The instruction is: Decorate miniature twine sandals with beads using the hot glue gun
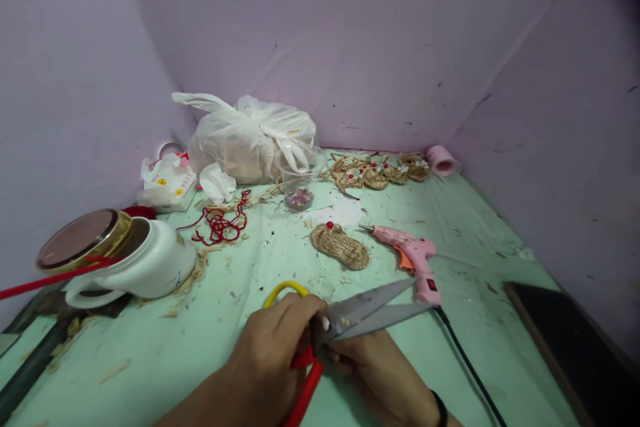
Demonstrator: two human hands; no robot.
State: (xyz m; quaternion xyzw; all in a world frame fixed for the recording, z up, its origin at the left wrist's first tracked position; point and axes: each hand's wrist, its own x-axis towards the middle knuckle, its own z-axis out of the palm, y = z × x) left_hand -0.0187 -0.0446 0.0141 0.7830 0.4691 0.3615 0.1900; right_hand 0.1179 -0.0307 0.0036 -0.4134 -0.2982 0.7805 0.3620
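A pair of scissors with red and yellow handles lies across both hands, its grey blades parted and pointing right. My left hand is closed around it near the pivot. Below the blades, my right hand has its fingers curled against the scissors by the pivot; the blades partly hide them. Small pale bits cling to the metal. Beyond the hands sits a slipper-shaped piece of coiled twine with a red bead on it. A pink glue gun lies to its right, nozzle pointing left.
Twine pieces with beads, a pink roll, a cup of beads and a white bag line the back. Red yarn, a tissue pack and a tipped white mug are left. A dark flat device lies right.
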